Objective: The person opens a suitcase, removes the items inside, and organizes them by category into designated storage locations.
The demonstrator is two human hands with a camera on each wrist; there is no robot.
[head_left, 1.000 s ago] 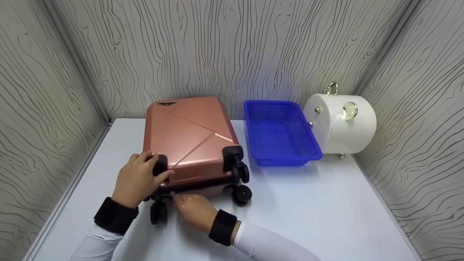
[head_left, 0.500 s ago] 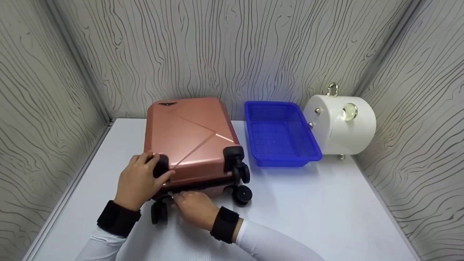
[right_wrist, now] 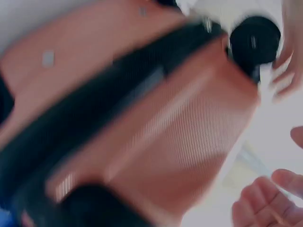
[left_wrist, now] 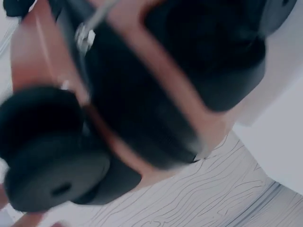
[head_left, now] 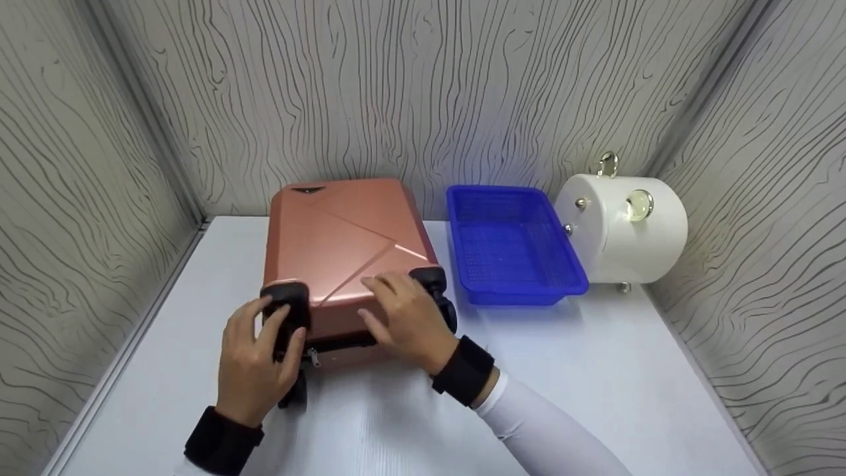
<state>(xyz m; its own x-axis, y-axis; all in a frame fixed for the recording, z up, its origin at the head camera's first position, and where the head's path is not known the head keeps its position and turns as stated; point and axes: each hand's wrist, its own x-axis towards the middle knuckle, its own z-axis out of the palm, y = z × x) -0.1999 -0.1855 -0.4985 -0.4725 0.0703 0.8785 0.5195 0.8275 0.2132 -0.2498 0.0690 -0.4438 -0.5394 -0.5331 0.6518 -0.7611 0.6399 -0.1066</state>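
A rose-pink hard-shell suitcase (head_left: 344, 231) lies flat on the white table, its wheeled end toward me. At its near left corner my left hand (head_left: 254, 360) has its fingers loosely spread by the black corner guard (head_left: 294, 304). My right hand (head_left: 413, 320), fingers relaxed and apart, is over the near edge, overlapping the suitcase's front. Between the hands, a silver zipper pull (head_left: 314, 357) hangs at the black zipper band near the left wheels. The left wrist view shows a black wheel (left_wrist: 61, 179) up close, blurred. In the right wrist view, the right fingers (right_wrist: 265, 203) hold nothing.
To the suitcase's right stands a blue plastic basket (head_left: 522, 291). Beside that is a white cylindrical bag (head_left: 641, 251) with metal studs and a ring on top. Patterned wall panels (head_left: 410, 99) enclose the table (head_left: 529, 383) at the back and sides.
My right hand has let go of the zipper pull and moved up and right, over the suitcase's near edge. The left hand has drawn back slightly from the corner, its fingers loosening.
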